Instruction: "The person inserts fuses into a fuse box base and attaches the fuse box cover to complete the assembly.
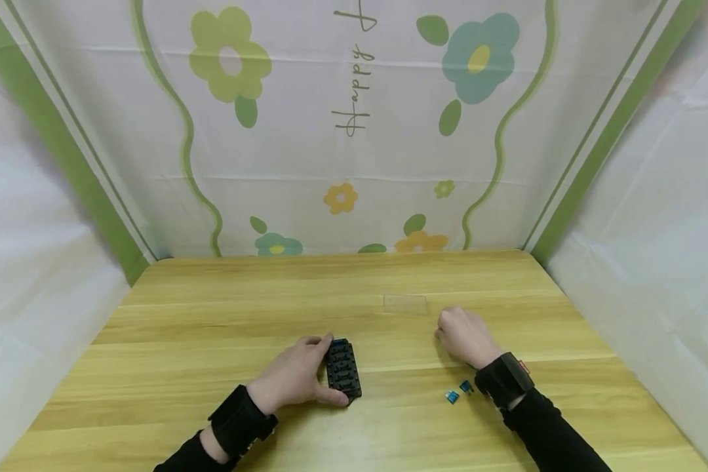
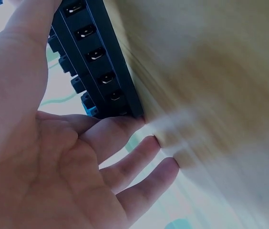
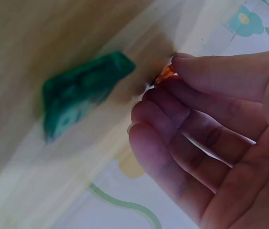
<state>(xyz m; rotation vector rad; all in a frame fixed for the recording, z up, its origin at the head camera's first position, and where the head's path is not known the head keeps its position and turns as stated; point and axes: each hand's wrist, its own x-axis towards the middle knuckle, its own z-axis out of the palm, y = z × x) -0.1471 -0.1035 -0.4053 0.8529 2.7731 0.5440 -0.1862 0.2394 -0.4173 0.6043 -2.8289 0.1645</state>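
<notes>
black block (image 1: 343, 370), on the wooden table (image 1: 212, 328), between the hands.
long axis away from the person, far end slightly left; left hand (image 1: 295, 375) nearer, gripping both ends; right hand (image 1: 467, 337) well apart rightward, pinching a small orange piece (image 3: 165, 74). block oblong, ridged on top, blue bit at far end.

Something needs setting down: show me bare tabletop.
Free: yellow wooden tabletop left of the left grip; between the black slotted block and two small blue pieces, this side of the clear rectangular sheet. Crowded: around the right grip, near pieces and sheet.
</notes>
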